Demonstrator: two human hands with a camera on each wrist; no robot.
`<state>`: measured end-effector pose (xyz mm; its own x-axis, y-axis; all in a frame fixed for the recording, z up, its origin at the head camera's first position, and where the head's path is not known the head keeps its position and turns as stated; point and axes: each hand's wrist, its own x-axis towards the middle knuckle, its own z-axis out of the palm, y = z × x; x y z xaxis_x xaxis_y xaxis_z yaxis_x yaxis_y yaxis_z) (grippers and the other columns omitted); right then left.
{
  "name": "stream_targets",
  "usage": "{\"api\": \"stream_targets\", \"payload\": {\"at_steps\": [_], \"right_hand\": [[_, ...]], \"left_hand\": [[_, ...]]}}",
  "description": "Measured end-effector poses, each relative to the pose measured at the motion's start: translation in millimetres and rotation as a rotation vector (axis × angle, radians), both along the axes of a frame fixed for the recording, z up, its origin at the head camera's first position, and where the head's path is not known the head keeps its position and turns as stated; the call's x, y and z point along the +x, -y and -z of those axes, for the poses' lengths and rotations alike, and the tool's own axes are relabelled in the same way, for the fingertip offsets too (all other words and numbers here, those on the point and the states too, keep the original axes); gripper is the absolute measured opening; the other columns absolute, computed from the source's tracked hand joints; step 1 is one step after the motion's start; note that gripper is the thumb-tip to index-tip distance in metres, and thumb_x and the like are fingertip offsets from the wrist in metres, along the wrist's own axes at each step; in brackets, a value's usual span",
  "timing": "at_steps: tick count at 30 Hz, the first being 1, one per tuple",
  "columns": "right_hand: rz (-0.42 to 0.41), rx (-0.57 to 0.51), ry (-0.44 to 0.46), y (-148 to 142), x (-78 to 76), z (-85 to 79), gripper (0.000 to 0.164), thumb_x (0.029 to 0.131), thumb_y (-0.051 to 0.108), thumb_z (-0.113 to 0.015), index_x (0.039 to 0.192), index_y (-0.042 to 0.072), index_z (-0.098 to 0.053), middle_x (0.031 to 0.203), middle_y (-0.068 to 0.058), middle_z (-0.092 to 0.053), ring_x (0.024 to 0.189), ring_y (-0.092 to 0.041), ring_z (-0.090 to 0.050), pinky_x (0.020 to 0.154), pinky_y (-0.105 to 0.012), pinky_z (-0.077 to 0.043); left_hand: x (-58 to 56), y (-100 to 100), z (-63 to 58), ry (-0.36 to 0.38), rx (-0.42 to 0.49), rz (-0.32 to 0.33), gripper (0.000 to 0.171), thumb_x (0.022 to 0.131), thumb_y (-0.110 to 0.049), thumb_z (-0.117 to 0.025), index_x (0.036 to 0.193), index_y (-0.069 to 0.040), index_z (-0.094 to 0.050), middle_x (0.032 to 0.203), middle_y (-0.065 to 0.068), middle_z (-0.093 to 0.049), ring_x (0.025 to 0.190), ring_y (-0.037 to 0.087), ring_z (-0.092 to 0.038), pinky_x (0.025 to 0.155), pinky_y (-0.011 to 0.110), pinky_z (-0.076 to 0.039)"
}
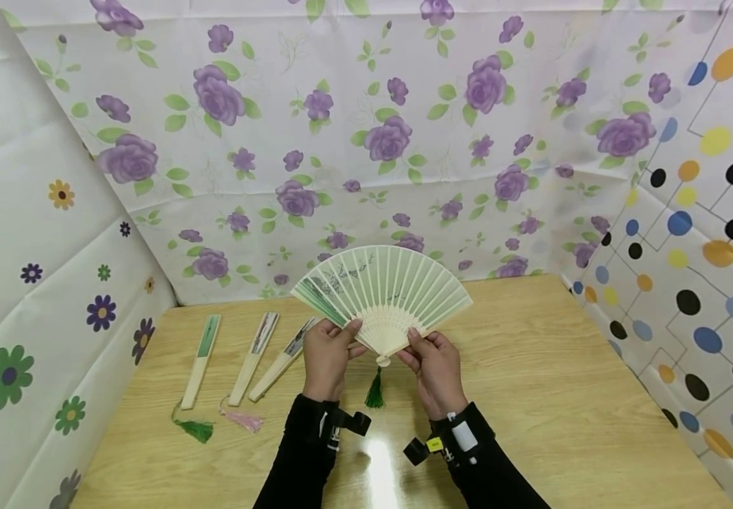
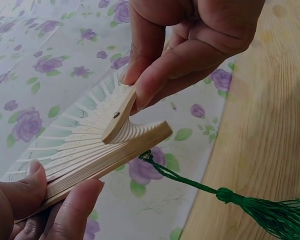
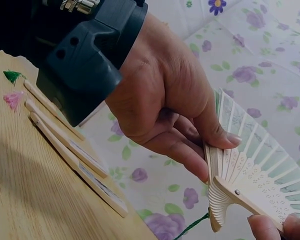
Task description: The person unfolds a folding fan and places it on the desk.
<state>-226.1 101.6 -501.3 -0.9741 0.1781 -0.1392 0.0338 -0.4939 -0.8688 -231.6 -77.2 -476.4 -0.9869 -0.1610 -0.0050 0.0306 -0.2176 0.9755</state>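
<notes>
A folding fan point(image 1: 384, 297) is spread wide in the head view, pale green with dark painted marks and light slatted ribs. My left hand point(image 1: 326, 357) pinches its left side between thumb and fingers, where several ribs lie stacked, as the left wrist view shows. Opposite it, my right hand point(image 1: 437, 367) pinches the right outer rib; that hand point(image 2: 190, 45) is at the top of the left wrist view. Below the pivot hangs a dark green tassel point(image 1: 374, 391). Held up by both hands, the fan is above the wooden table point(image 1: 531, 396).
Left of my hands lie three folded fans: one green-topped point(image 1: 201, 362) with a green tassel point(image 1: 196, 430), a middle one point(image 1: 254, 359) near a pink tassel point(image 1: 243, 420), and another point(image 1: 281, 362) partly behind my left hand. Flowered sheeting point(image 1: 341, 141) stands behind the table.
</notes>
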Motion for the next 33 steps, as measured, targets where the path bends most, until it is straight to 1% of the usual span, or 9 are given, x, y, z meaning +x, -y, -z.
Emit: {"api": "stream_targets", "payload": {"at_steps": [1, 5, 7, 9, 11, 16, 21, 27, 33], "right_hand": [[-0.001, -0.002, -0.001, 0.1, 0.3, 0.0, 0.022, 0.117, 0.007, -0.065, 0.098, 0.003, -0.055, 0.091, -0.003, -0.068, 0.078, -0.009, -0.073, 0.082, -0.019, -0.072], [0.004, -0.015, -0.009, 0.6, 1.8, -0.3, 0.022, 0.118, 0.008, -0.063, 0.098, 0.003, -0.054, 0.096, -0.003, -0.069, 0.081, -0.008, -0.074, 0.083, -0.019, -0.071], [0.008, -0.02, -0.012, 1.2, 2.5, -0.3, 0.021, 0.118, 0.008, -0.062, 0.1, 0.002, -0.055, 0.098, -0.003, -0.069, 0.083, -0.008, -0.074, 0.085, -0.019, -0.071], [0.011, -0.019, -0.017, 1.7, 3.1, -0.3, 0.018, 0.118, 0.008, -0.062, 0.103, 0.001, -0.056, 0.1, -0.003, -0.07, 0.085, -0.008, -0.075, 0.086, -0.018, -0.071], [0.013, -0.018, -0.02, 2.4, 3.6, -0.4, 0.016, 0.118, 0.008, -0.062, 0.105, 0.0, -0.056, 0.101, -0.003, -0.07, 0.086, -0.008, -0.076, 0.086, -0.018, -0.071], [0.02, -0.021, -0.024, 3.3, 3.7, -0.8, 0.013, 0.119, 0.008, -0.062, 0.111, -0.002, -0.057, 0.102, -0.003, -0.071, 0.086, -0.007, -0.076, 0.087, -0.018, -0.071], [0.029, -0.035, -0.032, 4.7, 3.2, -1.0, 0.014, 0.118, 0.01, -0.063, 0.114, -0.003, -0.059, 0.102, -0.004, -0.072, 0.084, -0.007, -0.076, 0.086, -0.018, -0.071], [0.046, -0.061, -0.019, 6.2, 3.2, -0.9, 0.015, 0.118, 0.009, -0.062, 0.109, -0.002, -0.057, 0.102, -0.005, -0.072, 0.083, -0.008, -0.077, 0.085, -0.018, -0.071], [0.026, -0.056, -0.019, 5.8, 3.6, -1.5, 0.016, 0.118, 0.011, -0.064, 0.118, -0.004, -0.06, 0.105, -0.003, -0.073, 0.086, -0.007, -0.077, 0.087, -0.017, -0.07]], "left_hand": [[0.0, 0.0, 0.2, 0.002, 0.003, -0.003, 0.022, 0.113, -0.004, -0.071, 0.095, -0.007, -0.058, 0.084, 0.006, -0.056, 0.104, 0.017, -0.082, 0.089, 0.039, -0.075], [0.5, -0.2, 0.2, 0.003, 0.01, -0.014, 0.004, 0.112, -0.004, -0.072, 0.11, 0.0, -0.071, 0.098, 0.012, -0.069, 0.109, 0.02, -0.082, 0.09, 0.039, -0.075], [0.7, -0.2, 0.1, 0.005, 0.013, -0.017, 0.011, 0.112, -0.004, -0.072, 0.121, 0.003, -0.074, 0.11, 0.017, -0.074, 0.112, 0.022, -0.082, 0.091, 0.039, -0.075], [0.7, -0.1, -0.1, 0.004, 0.014, -0.02, 0.023, 0.112, -0.005, -0.072, 0.134, 0.003, -0.076, 0.124, 0.022, -0.076, 0.115, 0.024, -0.082, 0.093, 0.039, -0.075], [1.2, -0.1, -0.7, 0.007, 0.015, -0.022, 0.024, 0.113, -0.005, -0.072, 0.135, 0.003, -0.075, 0.128, 0.023, -0.076, 0.117, 0.025, -0.081, 0.093, 0.04, -0.075], [1.5, -0.2, -0.6, 0.008, 0.021, -0.03, 0.018, 0.113, -0.004, -0.072, 0.129, 0.004, -0.074, 0.123, 0.021, -0.075, 0.115, 0.022, -0.081, 0.094, 0.041, -0.075], [0.7, -0.3, -1.5, -0.004, 0.028, -0.032, 0.022, 0.111, -0.004, -0.073, 0.133, 0.003, -0.076, 0.125, 0.023, -0.076, 0.11, 0.021, -0.081, 0.093, 0.042, -0.075], [0.3, -0.6, -1.9, -0.002, 0.043, -0.034, 0.021, 0.111, -0.003, -0.073, 0.131, 0.004, -0.076, 0.128, 0.025, -0.076, 0.118, 0.025, -0.082, 0.092, 0.04, -0.076], [0.5, -0.6, -1.7, -0.018, 0.041, -0.045, 0.024, 0.112, -0.003, -0.073, 0.134, 0.005, -0.076, 0.134, 0.03, -0.076, 0.118, 0.026, -0.083, 0.09, 0.038, -0.075]]}}
